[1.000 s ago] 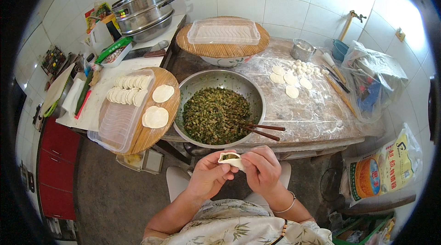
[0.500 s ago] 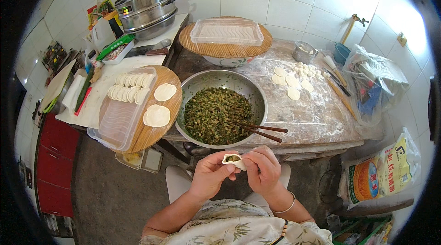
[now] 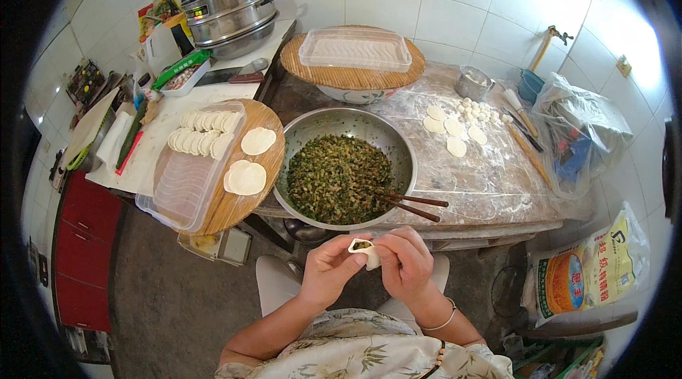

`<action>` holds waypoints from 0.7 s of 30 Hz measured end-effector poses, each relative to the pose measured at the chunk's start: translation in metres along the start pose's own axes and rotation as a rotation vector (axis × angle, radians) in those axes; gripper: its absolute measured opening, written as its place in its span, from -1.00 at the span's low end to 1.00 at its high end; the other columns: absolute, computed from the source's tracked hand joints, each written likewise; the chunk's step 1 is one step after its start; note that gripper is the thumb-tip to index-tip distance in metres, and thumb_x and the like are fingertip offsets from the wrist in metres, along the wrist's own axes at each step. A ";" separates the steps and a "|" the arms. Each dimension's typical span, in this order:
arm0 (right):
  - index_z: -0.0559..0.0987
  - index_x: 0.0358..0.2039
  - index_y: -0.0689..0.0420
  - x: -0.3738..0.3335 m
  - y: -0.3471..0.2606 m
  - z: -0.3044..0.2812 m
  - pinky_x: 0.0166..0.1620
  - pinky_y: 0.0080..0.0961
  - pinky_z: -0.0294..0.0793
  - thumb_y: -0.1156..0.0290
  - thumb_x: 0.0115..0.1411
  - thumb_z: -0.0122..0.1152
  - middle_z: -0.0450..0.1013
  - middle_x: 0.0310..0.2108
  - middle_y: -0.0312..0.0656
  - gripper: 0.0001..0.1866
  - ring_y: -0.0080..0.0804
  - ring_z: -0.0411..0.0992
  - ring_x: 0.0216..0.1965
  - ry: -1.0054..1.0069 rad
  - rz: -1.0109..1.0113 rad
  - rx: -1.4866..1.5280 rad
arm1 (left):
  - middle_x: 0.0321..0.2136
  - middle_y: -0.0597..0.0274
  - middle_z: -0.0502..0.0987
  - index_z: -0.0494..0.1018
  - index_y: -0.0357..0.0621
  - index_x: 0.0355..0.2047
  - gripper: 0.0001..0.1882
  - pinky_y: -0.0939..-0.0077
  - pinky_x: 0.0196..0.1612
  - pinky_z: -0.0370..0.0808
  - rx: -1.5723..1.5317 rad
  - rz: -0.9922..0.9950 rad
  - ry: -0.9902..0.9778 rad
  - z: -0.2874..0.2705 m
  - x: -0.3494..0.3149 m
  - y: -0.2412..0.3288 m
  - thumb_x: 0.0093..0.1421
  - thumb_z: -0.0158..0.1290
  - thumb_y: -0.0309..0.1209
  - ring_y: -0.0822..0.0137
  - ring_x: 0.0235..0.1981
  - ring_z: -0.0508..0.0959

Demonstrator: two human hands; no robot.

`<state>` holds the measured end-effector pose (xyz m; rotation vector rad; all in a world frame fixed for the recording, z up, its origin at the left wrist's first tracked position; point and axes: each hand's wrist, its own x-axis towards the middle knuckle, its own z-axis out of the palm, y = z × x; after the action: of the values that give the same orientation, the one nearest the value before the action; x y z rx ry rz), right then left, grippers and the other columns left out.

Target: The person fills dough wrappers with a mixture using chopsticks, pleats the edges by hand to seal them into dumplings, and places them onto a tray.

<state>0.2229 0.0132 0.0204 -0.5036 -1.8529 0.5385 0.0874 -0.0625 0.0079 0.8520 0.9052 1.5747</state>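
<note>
A half-folded dumpling [image 3: 371,258] is held between both hands, its green filling showing through the gap at its upper left. My left hand [image 3: 328,269] pinches it from the left with thumb and fingers. On the other side my right hand [image 3: 406,264] presses the edge of the wrapper between thumb and forefinger. Just beyond the hands stands a steel bowl [image 3: 403,139] of chopped green filling [image 3: 337,176], with two chopsticks [image 3: 412,208] resting in it. To the left, round wrappers [image 3: 247,177] lie on a wooden board beside a plastic tray [image 3: 177,194] holding rows of finished dumplings [image 3: 204,132].
Several rolled wrappers [image 3: 455,144] and small dough pieces [image 3: 479,110] lie on the floured table [image 3: 490,187]. At the back, another tray [image 3: 355,50] sits on a round wooden lid [image 3: 412,75]. A steamer [image 3: 231,13] stands back left; a flour sack [image 3: 586,265] is at right.
The dumpling's opening has narrowed as the wrapper edges are pinched together, and it tilts more upright. Both hands stay in nearly the same place. The view has shifted slightly.
</note>
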 end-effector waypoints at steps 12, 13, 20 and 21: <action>0.57 -0.29 0.20 0.003 -0.004 -0.008 -0.31 -0.43 0.43 0.46 0.08 0.21 0.45 -0.34 -0.09 -0.83 -0.22 0.44 -0.35 -0.037 0.028 0.049 | -0.10 0.21 0.40 0.37 -0.31 0.00 -0.66 0.63 -0.11 0.43 0.264 0.205 0.062 0.001 -0.001 -0.007 0.20 0.03 -0.55 0.46 -0.15 0.46; 0.57 -0.30 0.20 0.004 -0.007 -0.009 -0.32 -0.43 0.43 0.46 0.07 0.22 0.45 -0.34 -0.09 -0.83 -0.22 0.44 -0.36 -0.043 0.085 0.052 | -0.10 0.21 0.40 0.38 -0.30 0.00 -0.66 0.63 -0.11 0.42 0.273 0.209 0.059 0.001 -0.001 -0.007 0.20 0.02 -0.56 0.46 -0.15 0.46; 0.56 -0.36 0.21 -0.003 -0.006 -0.006 -0.39 -0.44 0.42 0.54 0.02 0.25 0.44 -0.40 -0.10 -0.86 -0.22 0.43 -0.45 -0.086 0.193 0.049 | -0.15 0.24 0.41 0.39 -0.29 0.00 -0.66 0.63 -0.15 0.41 0.336 0.201 0.055 0.005 0.000 -0.009 0.20 0.03 -0.51 0.47 -0.17 0.45; 0.55 -0.37 0.21 -0.003 -0.005 -0.006 -0.40 -0.43 0.42 0.55 0.01 0.24 0.44 -0.41 -0.09 -0.87 -0.22 0.43 -0.45 -0.077 0.162 0.030 | -0.18 0.26 0.41 0.39 -0.31 -0.01 -0.66 0.63 -0.18 0.41 0.342 0.207 0.064 0.006 0.000 -0.009 0.20 0.04 -0.48 0.47 -0.19 0.46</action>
<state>0.2291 0.0077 0.0226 -0.6242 -1.8843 0.7018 0.0966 -0.0606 0.0028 1.1712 1.1847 1.6560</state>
